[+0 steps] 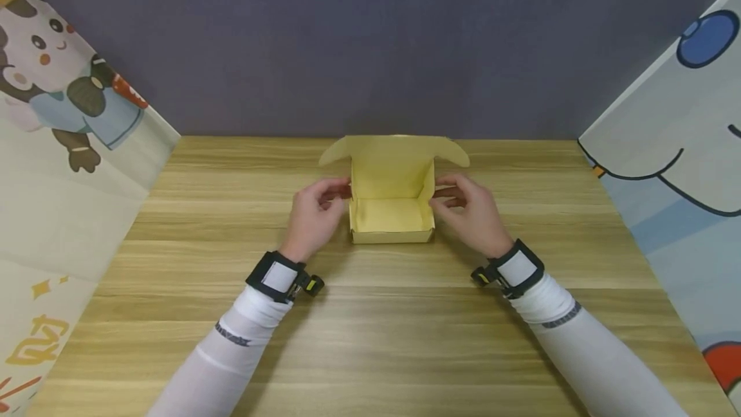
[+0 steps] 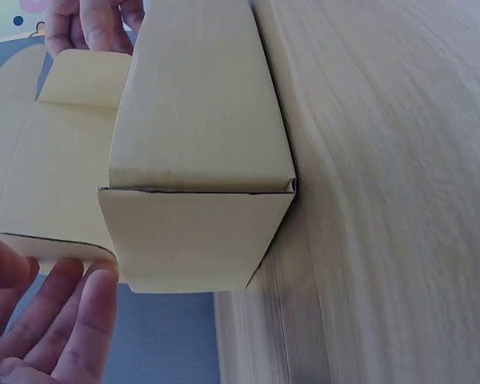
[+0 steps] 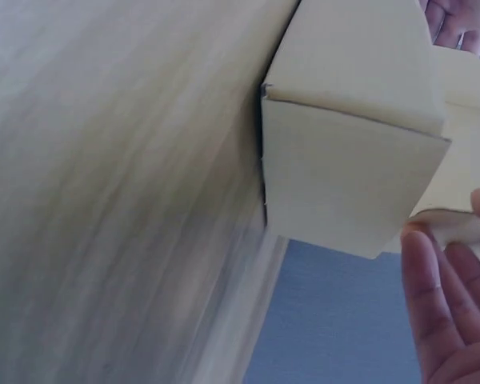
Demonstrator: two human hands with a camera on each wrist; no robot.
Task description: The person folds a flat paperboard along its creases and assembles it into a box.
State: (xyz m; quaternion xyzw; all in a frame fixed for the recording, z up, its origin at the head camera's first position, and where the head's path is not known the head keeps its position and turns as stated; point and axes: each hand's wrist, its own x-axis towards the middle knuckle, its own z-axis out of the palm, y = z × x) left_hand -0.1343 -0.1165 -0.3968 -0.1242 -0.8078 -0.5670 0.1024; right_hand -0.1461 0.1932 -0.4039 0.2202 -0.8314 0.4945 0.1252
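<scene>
A small yellowish cardboard box [image 1: 393,237] stands on the table with its lid [image 1: 393,166] raised at the back, and the inside shows bare cardboard. On its left side, my left hand [image 1: 315,214] touches the outer side with its fingertips, the fingers loosely bent. My right hand [image 1: 471,214] mirrors it on the right, thumb tip right at the side edge. In the left wrist view, left fingers [image 2: 88,320] lie against the outside of a side flap [image 2: 60,246]. The right wrist view shows right fingers [image 3: 432,296] close under the opposite flap [image 3: 448,220].
The wood-grain table [image 1: 393,333] runs back to a dark grey wall [image 1: 376,44]. Cartoon-printed panels border it, the left panel [image 1: 69,211] and the right panel [image 1: 666,114]. Two rounded ears [image 1: 454,152] stick out from the lid's top.
</scene>
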